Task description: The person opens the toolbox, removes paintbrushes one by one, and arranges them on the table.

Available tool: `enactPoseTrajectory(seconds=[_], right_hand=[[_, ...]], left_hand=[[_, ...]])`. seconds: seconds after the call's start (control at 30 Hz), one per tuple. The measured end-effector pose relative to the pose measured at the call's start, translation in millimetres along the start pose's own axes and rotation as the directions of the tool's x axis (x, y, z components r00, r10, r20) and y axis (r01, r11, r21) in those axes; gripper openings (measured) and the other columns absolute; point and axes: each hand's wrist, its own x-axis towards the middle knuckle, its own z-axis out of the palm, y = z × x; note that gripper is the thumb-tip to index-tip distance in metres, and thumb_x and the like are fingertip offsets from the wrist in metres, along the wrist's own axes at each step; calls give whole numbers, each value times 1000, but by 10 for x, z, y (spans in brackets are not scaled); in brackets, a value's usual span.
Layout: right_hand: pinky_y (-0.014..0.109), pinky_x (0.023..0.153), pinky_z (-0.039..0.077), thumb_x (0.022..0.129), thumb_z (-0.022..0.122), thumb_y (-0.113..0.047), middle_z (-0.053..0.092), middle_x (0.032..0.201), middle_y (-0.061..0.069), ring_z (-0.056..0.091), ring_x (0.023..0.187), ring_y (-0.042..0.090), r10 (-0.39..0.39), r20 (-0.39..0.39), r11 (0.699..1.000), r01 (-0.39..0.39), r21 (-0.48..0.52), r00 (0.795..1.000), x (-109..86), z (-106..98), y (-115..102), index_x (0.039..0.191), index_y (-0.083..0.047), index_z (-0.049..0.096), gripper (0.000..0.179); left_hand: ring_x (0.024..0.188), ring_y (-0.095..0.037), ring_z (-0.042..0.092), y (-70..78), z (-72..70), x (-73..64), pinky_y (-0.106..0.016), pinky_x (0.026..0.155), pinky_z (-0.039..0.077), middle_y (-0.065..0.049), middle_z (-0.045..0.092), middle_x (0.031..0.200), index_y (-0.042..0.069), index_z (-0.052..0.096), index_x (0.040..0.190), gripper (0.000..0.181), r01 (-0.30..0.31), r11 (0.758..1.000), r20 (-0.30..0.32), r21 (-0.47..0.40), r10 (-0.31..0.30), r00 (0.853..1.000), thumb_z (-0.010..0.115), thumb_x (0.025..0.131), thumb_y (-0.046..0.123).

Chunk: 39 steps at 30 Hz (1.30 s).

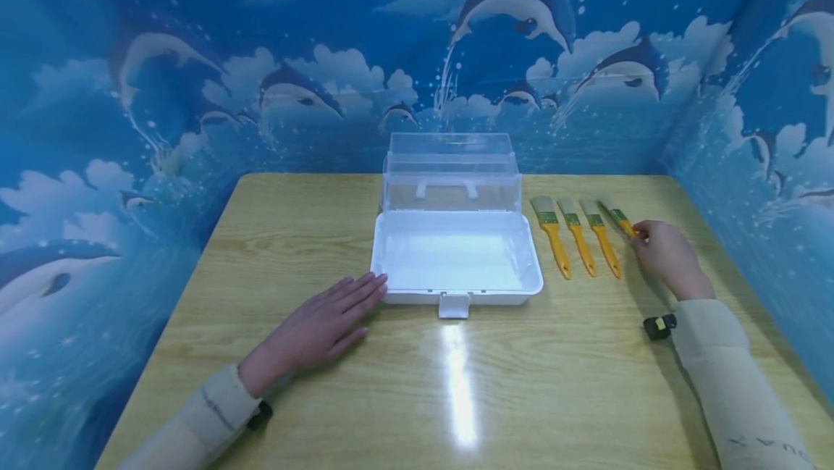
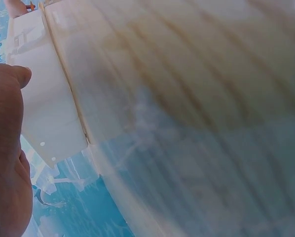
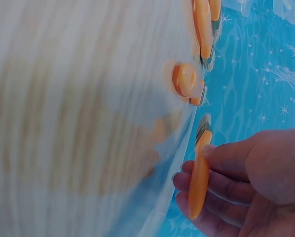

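An open white plastic box (image 1: 386,267) stands mid-table with its clear lid (image 1: 451,173) raised behind it; its tray looks bare inside. Right of it lie three orange-handled brushes (image 1: 577,235) side by side. A further brush (image 1: 619,218) sits at the far right, and my right hand (image 1: 654,245) pinches its handle (image 3: 201,173) between thumb and fingers. My left hand (image 1: 319,325) lies flat on the wooden table (image 1: 456,397), fingertips at the box's front left corner. In the left wrist view my thumb (image 2: 7,148) sits beside the box wall (image 2: 44,108).
A white latch (image 1: 453,305) sticks out from the box's front edge. Blue dolphin-print walls (image 1: 130,93) close in the table on three sides. Bare tabletop stretches along the front and to the left. Two other brush handles (image 3: 187,81) show in the right wrist view.
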Motion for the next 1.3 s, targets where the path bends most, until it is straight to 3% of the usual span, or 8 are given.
enactPoseTrajectory(seconds=[0.33,0.7,1.07,1.3], right_hand=[[64,79,53,103,54,-11,59,118,42,61,101,53,39,53,999,-39,-10,998,39,-25,-14,127,21,55,41],[68,85,52,98,54,-7,59,117,44,61,102,57,34,120,999,-29,-42,992,124,-59,-61,122,23,57,39],[55,70,58,98,57,-11,61,113,43,64,93,51,74,178,996,-64,-57,981,144,-85,-49,121,24,55,42],[55,72,58,98,56,-12,60,114,43,65,93,49,79,196,996,-71,-51,977,143,-88,-46,123,24,53,44]], left_hand=[[157,-20,18,-16,26,-2,-40,129,17,-3,14,171,12,20,163,69,-17,1000,-20,15,17,1000,54,105,32],[157,-20,17,-21,22,0,-41,129,18,-2,14,171,13,19,163,70,-13,1000,-21,10,13,1000,54,105,32],[157,-19,16,-6,13,-8,-41,129,19,-1,13,171,14,18,163,69,7,1000,2,-1,-7,1000,53,106,33],[157,-19,15,3,2,-1,-42,129,18,-1,13,171,14,19,163,69,7,1000,-1,-8,-7,1000,53,106,32]])
